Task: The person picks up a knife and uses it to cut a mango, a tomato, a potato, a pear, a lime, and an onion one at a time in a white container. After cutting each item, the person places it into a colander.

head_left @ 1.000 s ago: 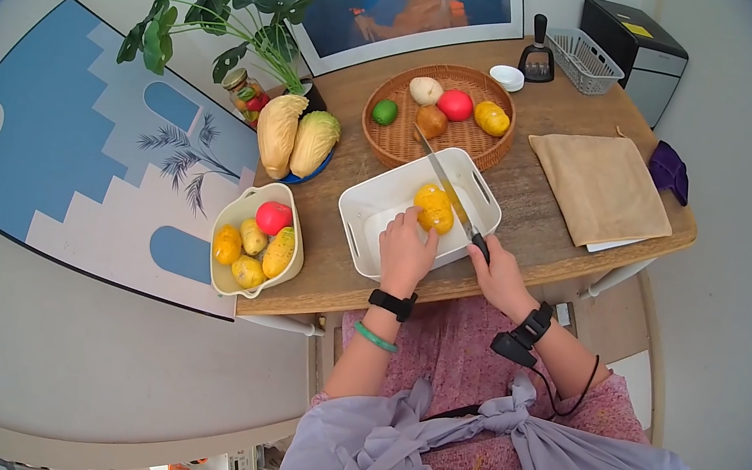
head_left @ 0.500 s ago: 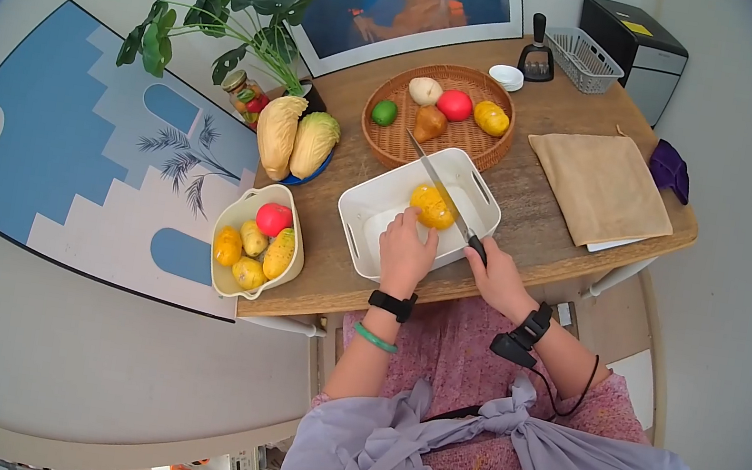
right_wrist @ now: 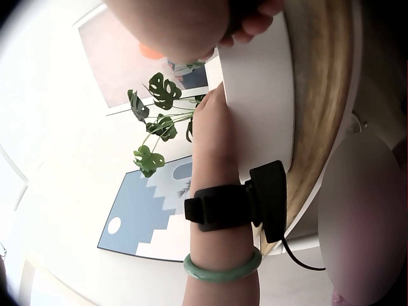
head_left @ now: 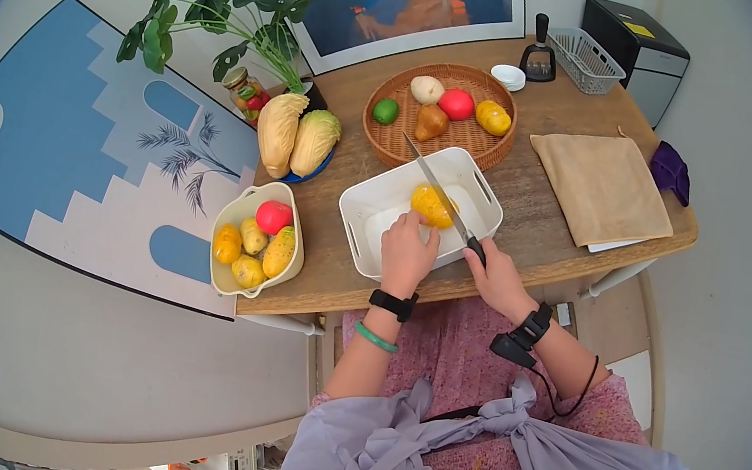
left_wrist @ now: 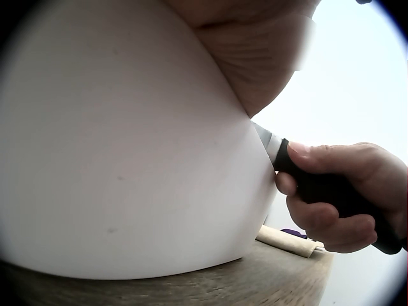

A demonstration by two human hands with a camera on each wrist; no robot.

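Observation:
A white rectangular tub (head_left: 361,206) with handle slots stands near the table's front edge, and a smooth yellow fruit (head_left: 428,204) lies inside it. My left hand (head_left: 408,254) reaches over the near rim and holds the fruit's near left side with bent fingertips. My right hand (head_left: 499,281) grips the black handle (left_wrist: 325,188) of a long kitchen knife (head_left: 437,179). The blade slants across the fruit's right side, its tip pointing away past the tub's far rim. In the left wrist view the tub wall hides the fruit and most of the blade.
Behind the tub sits a wicker basket (head_left: 388,145) of produce. At left stand a cream bin (head_left: 292,266) with yellow and red produce, and Chinese cabbages (head_left: 315,145) on a blue plate. A folded tan cloth (head_left: 599,189) lies at right; a grey basket (head_left: 585,62) is at the back.
The knife has shifted slightly left and toward me, its tip moving off the brown pear-shaped item in the basket. My left hand stays at the fruit.

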